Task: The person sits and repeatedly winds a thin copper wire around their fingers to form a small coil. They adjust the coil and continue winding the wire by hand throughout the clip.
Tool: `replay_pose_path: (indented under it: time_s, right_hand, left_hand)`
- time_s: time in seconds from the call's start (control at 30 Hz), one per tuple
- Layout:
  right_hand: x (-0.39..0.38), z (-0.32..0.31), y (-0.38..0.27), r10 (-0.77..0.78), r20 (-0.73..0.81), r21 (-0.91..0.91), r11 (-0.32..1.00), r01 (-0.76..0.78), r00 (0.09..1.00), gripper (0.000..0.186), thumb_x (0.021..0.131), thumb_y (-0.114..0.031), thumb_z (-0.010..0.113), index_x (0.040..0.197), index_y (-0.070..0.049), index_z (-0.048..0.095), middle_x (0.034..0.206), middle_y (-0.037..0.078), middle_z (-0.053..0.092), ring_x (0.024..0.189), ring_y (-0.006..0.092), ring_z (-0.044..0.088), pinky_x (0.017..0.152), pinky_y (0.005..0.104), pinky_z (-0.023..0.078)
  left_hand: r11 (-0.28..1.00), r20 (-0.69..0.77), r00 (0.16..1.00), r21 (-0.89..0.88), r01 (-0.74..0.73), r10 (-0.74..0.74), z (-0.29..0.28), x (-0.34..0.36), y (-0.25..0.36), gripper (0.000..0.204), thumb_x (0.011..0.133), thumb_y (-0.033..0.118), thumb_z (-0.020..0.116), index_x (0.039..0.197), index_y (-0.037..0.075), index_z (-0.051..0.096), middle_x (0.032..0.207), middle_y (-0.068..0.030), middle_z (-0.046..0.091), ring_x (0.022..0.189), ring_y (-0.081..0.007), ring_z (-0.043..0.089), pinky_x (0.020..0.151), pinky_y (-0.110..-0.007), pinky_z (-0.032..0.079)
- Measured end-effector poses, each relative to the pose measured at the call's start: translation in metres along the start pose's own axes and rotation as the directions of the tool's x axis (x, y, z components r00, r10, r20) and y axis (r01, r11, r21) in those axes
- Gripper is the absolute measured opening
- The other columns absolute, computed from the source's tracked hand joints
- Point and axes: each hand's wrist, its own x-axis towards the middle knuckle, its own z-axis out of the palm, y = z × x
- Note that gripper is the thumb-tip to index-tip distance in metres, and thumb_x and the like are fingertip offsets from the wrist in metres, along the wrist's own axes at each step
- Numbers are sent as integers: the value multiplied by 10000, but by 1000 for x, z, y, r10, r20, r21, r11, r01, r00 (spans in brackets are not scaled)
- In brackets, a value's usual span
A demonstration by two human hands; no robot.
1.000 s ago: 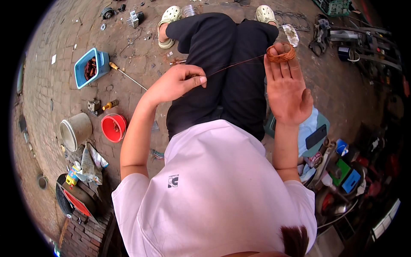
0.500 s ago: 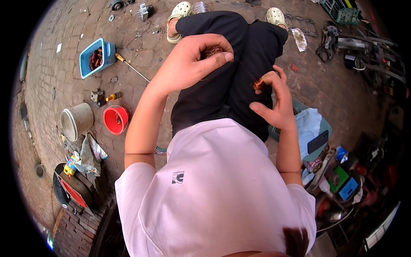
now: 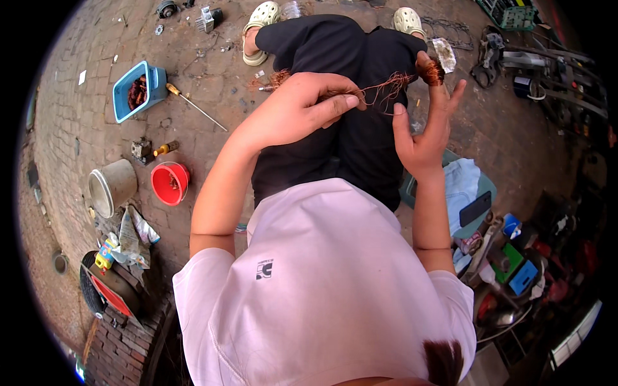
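My left hand [image 3: 299,106] is closed, thumb against fingers, pinching thin copper wire. Tangled strands of this copper wire [image 3: 389,89] stretch from its fingertips across my dark trousers toward my right hand [image 3: 425,138]. More copper strands [image 3: 279,78] stick out behind the knuckles of my left hand. My right hand is spread, thumb and fingers apart. Around its raised index finger sits a wound coil of copper wire [image 3: 432,73]. How much wire lies inside my left hand is hidden.
On the brick floor to the left stand a blue basin [image 3: 118,103] with dark red-brown pieces, a screwdriver [image 3: 193,106], a red bucket [image 3: 185,186] and a grey-white bucket [image 3: 122,183]. At right are a teal tub [image 3: 489,186] with a cloth and phone, and metal parts [image 3: 528,61].
My right hand has risen and opened wider, its index finger now upright with the coil on it. Loose strands now span between the hands. My left hand has shifted slightly down.
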Motion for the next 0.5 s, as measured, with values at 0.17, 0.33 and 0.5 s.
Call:
replay_pose_path:
  time_s: [0.17,0.33,0.5]
  right_hand:
    - [23,-24,0,394,-265,905,417,86,880,605,849,-74,551,1389,45,307,1435,180,351,1364,293,292,1153,495,140]
    - [25,-72,41,661,-112,924,-205,322,742,518,862,-68,535,1310,110,345,1315,194,432,1288,264,378,1164,497,153]
    - [31,-101,63,599,-37,829,-429,360,800,447,863,-68,526,1225,139,365,1241,222,440,1241,322,371,1148,512,181]
  left_hand:
    - [996,-26,1000,89,3,0,-11,-20,-23,223,953,173,528,953,-13,651,603,17,478,506,-43,402,472,-216,310]
    - [962,-114,992,272,-25,58,-39,-51,-67,165,928,124,545,931,-12,639,710,-29,564,560,-85,473,513,-244,381]
    - [837,-302,952,508,205,-49,-68,-86,-80,133,867,99,575,926,-12,620,826,-154,631,756,-323,600,691,-357,474]
